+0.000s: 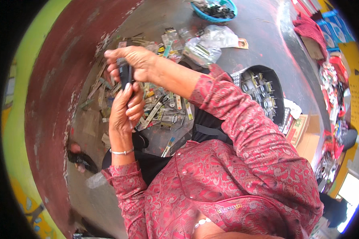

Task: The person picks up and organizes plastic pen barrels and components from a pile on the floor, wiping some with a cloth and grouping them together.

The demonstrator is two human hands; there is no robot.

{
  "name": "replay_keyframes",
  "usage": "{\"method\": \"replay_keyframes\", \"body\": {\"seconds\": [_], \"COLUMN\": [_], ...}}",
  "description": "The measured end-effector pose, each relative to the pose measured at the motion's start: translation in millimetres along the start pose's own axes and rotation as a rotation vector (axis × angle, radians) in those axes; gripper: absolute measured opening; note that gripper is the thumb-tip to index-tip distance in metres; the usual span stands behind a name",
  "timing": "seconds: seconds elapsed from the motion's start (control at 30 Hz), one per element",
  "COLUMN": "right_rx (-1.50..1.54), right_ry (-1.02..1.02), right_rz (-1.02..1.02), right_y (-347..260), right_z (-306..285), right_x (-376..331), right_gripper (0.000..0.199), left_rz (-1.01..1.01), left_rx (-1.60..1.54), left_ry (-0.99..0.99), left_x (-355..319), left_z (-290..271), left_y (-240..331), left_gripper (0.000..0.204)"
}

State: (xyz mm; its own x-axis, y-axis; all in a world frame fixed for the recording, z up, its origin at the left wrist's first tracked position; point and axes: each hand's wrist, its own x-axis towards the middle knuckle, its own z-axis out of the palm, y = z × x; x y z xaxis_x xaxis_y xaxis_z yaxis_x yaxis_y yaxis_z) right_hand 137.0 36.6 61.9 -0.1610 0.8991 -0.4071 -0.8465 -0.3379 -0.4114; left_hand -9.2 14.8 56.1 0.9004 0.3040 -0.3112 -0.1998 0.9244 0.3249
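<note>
While the left hand (127, 104) is pinching the lower end of a slim black object (125, 75) above the floor (261, 46), near its left edge, the right hand (137, 60) is clasping the top; aligned grips should limit twisting.

The patterned red shirt (243, 171) accompanies a silvery bangle (123, 152).

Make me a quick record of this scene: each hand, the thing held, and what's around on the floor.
Left hand: gripping the lower end of a slim black object
Right hand: curled around its upper end
Object's exact kind: unclear
Left wrist: silvery bangle
Beneath hands: scattered pile of small packets and strips
Containers: blue basin of dark pieces; black container of small clear and metallic-looking items
Also nearby: clear plastic bag; cardboard box at right
</note>
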Motion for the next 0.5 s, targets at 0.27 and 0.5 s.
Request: {"method": "replay_keyframes", "body": {"seconds": [0.27, 0.5], "right_rx": [0.045, -0.020], "right_ry": [0.121, 0.098], "right_rz": [-0.177, -0.437], "right_y": [-6.1, -19.7], "right_z": [4.4, 3.6], "right_x": [-2.3, -3.3], "right_gripper": [0.033, 0.036], "left_rz": [0.065, 0.204], "left_rx": [0.107, -0.214], "left_ry": [0.020, 0.186], "left_x": [3.4, 2.7], "left_z": [2.1, 2.8], "left_y": [-0.7, -7.8], "left_gripper": [0.057, 0.065]}}
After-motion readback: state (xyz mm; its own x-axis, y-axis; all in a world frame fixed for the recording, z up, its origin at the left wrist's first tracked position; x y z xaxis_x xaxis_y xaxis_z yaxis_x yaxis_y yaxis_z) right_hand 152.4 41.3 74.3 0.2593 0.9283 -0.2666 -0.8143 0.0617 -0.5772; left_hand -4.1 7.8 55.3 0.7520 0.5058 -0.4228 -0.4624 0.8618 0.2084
